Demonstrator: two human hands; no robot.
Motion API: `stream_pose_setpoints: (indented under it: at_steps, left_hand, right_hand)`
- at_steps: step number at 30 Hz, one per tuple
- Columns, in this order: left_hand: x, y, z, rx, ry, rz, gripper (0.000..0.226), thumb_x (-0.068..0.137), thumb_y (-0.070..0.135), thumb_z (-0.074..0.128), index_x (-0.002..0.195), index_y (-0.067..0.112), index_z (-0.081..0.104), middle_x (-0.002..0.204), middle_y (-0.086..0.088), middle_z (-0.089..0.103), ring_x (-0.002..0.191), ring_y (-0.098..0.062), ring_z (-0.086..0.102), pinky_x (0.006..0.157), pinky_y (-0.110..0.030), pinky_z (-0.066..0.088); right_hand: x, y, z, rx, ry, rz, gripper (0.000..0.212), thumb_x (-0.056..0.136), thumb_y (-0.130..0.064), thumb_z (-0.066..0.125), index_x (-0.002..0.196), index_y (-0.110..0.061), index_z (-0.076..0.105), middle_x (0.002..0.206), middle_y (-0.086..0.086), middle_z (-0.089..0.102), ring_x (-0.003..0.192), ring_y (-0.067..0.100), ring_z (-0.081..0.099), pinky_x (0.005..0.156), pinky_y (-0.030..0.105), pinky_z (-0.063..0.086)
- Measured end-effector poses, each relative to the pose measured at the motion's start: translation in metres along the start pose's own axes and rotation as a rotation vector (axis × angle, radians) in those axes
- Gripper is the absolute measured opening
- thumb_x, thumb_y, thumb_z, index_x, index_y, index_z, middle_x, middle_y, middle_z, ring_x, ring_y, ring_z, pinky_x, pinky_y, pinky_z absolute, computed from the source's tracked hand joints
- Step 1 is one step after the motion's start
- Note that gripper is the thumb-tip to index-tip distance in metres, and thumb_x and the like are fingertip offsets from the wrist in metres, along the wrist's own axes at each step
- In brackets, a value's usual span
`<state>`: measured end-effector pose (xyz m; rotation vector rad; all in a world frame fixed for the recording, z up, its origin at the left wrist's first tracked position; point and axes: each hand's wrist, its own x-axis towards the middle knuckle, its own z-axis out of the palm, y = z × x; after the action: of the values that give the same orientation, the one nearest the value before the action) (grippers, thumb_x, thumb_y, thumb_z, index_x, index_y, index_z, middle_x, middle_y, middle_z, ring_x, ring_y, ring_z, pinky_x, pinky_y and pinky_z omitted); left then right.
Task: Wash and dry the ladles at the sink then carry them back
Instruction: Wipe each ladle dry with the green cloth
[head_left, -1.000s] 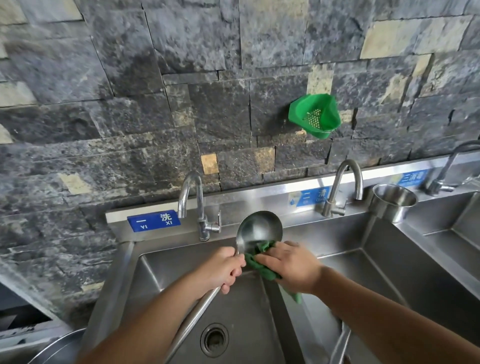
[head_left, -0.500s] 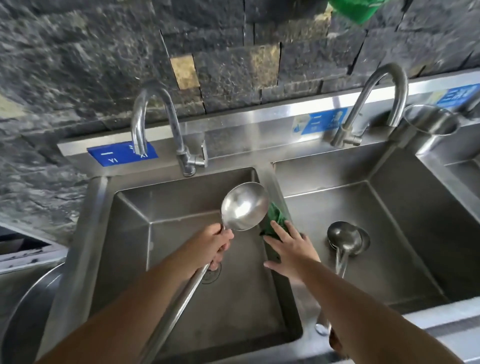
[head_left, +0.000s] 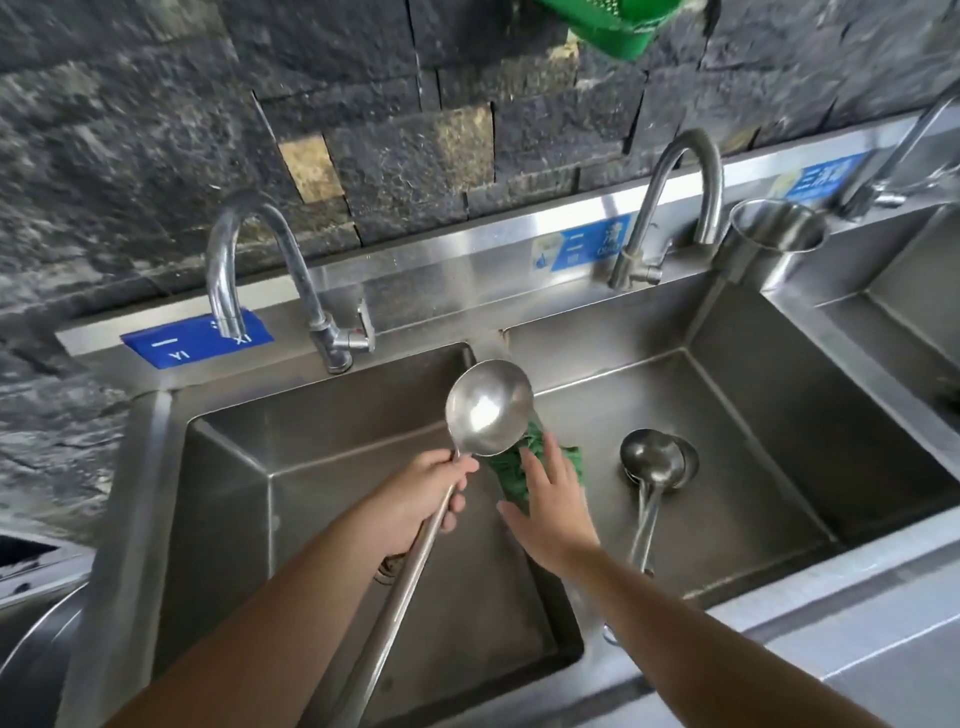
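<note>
Right now I judge the wiping step on this ladle (head_left: 488, 408) is about finished. My left hand (head_left: 421, 501) has its grip closed round the handle just below the bowl, which tilts up over the divider between the two basins, its hollow facing me. My right hand (head_left: 553, 506) is flat, fingers straight, resting on the green cloth (head_left: 511, 467), which lies bunched on the divider just right of the left grip and partly under the ladle's bowl. I cannot tell whether the palm presses the cloth or only touches it.

Further right of that hand, in the middle basin (head_left: 753, 415), lie two more ladles (head_left: 654, 462), nested, bowls away from me and handles running back toward the near rim.

Next, as I read it, the held ladle needs setting aside somewhere dry, and then the right hand must reach past the cloth for the nested pair. Those call for a grip low on the handle, since wet steel will likely slide.

Counting: three ladles, one held and two lying; one cloth; three faucets in view, the left faucet (head_left: 260, 280) beyond my grip, the middle faucet (head_left: 675, 202), and a third cut off at the right edge; three basins, the rightmost only partly seen; one steel cup (head_left: 774, 239) on the rim; one green basket (head_left: 618, 26) on the wall.
</note>
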<state>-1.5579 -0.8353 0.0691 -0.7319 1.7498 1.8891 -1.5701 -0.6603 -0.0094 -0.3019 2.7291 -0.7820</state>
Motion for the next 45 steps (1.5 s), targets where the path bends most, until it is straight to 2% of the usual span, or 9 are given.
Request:
stream_pose_setpoints:
  at_steps: [3, 6, 10, 15, 19, 21, 25, 40, 45]
  left_hand:
    - [0.005, 0.012, 0.027, -0.073, -0.052, -0.035, 0.013, 0.096, 0.013, 0.055, 0.108, 0.007, 0.055, 0.067, -0.003, 0.045, 0.051, -0.011, 0.041, 0.041, -0.018, 0.028]
    - [0.015, 0.024, 0.060, -0.122, -0.129, -0.065, 0.006, 0.095, 0.010, 0.055, 0.101, 0.008, 0.056, 0.064, -0.003, 0.046, 0.051, -0.012, 0.042, 0.040, -0.018, 0.032]
    - [0.029, 0.028, 0.103, -0.194, -0.204, -0.070, 0.010, 0.093, 0.006, 0.057, 0.083, 0.006, 0.056, 0.066, -0.006, 0.053, 0.053, -0.014, 0.058, 0.044, -0.019, 0.042]
    - [0.025, 0.011, 0.140, -0.024, -0.222, -0.012, 0.010, 0.097, 0.015, 0.053, 0.098, 0.011, 0.063, 0.094, -0.008, 0.070, 0.081, -0.020, 0.069, 0.065, -0.029, 0.049]
    - [-0.003, -0.007, 0.143, 0.137, -0.265, -0.008, 0.016, 0.097, 0.012, 0.051, 0.098, 0.006, 0.066, 0.074, -0.009, 0.064, 0.055, -0.016, 0.060, 0.051, -0.023, 0.046]
    - [-0.024, -0.016, 0.142, 0.141, -0.236, -0.016, 0.017, 0.098, 0.012, 0.051, 0.099, 0.007, 0.067, 0.069, -0.006, 0.065, 0.061, -0.019, 0.062, 0.061, -0.032, 0.054]
    - [-0.063, -0.036, 0.131, 0.008, -0.343, -0.102, 0.021, 0.096, 0.017, 0.056, 0.099, -0.001, 0.066, 0.079, -0.019, 0.069, 0.065, -0.029, 0.068, 0.056, -0.035, 0.056]
    - [-0.022, -0.027, 0.128, 0.214, -0.399, -0.109, 0.012, 0.091, 0.012, 0.060, 0.083, 0.003, 0.063, 0.069, -0.013, 0.066, 0.060, -0.022, 0.061, 0.054, -0.028, 0.049]
    - [-0.003, -0.026, 0.140, 0.193, -0.366, -0.153, 0.014, 0.092, 0.009, 0.057, 0.090, 0.000, 0.066, 0.074, -0.015, 0.065, 0.063, -0.022, 0.062, 0.053, -0.029, 0.050]
  right_hand:
    - [-0.056, -0.028, -0.001, 0.576, -0.109, 0.195, 0.031, 0.094, -0.039, 0.057, 0.115, -0.018, 0.066, 0.109, -0.002, 0.066, 0.106, 0.018, 0.061, 0.079, 0.014, 0.043]
    - [-0.093, -0.047, 0.004, 1.075, -0.176, 0.314, 0.045, 0.078, -0.053, 0.064, 0.094, -0.011, 0.067, 0.081, 0.002, 0.068, 0.074, 0.018, 0.061, 0.066, 0.028, 0.046]
    - [-0.113, -0.052, -0.017, 1.482, -0.132, 0.385, 0.014, 0.093, -0.011, 0.059, 0.105, -0.004, 0.054, 0.081, 0.007, 0.068, 0.078, 0.021, 0.067, 0.065, 0.038, 0.053]
    - [-0.109, -0.020, -0.046, 1.465, 0.084, 0.451, 0.016, 0.085, -0.011, 0.061, 0.097, -0.002, 0.055, 0.065, 0.008, 0.056, 0.058, 0.019, 0.055, 0.056, 0.035, 0.050]
    - [-0.098, 0.006, -0.066, 1.446, 0.252, 0.469, 0.012, 0.092, -0.007, 0.057, 0.085, 0.002, 0.058, 0.064, 0.014, 0.059, 0.054, 0.024, 0.058, 0.054, 0.034, 0.049]
    - [-0.089, 0.015, -0.069, 1.358, 0.311, 0.520, 0.018, 0.090, -0.014, 0.060, 0.087, 0.003, 0.064, 0.076, 0.019, 0.067, 0.067, 0.032, 0.067, 0.066, 0.044, 0.057]
    - [-0.077, 0.031, -0.073, 1.120, 0.373, 0.610, 0.023, 0.095, -0.021, 0.058, 0.083, -0.002, 0.063, 0.070, 0.007, 0.061, 0.058, 0.017, 0.057, 0.057, 0.027, 0.047]
    - [-0.057, 0.059, -0.060, 0.835, 0.303, 0.560, 0.016, 0.087, -0.028, 0.067, 0.078, -0.017, 0.062, 0.067, -0.002, 0.059, 0.067, 0.018, 0.056, 0.068, 0.032, 0.044]
    - [-0.049, 0.069, -0.060, 0.917, 0.200, 0.542, 0.019, 0.084, -0.016, 0.068, 0.086, 0.003, 0.066, 0.075, 0.009, 0.060, 0.073, 0.021, 0.055, 0.069, 0.032, 0.043]
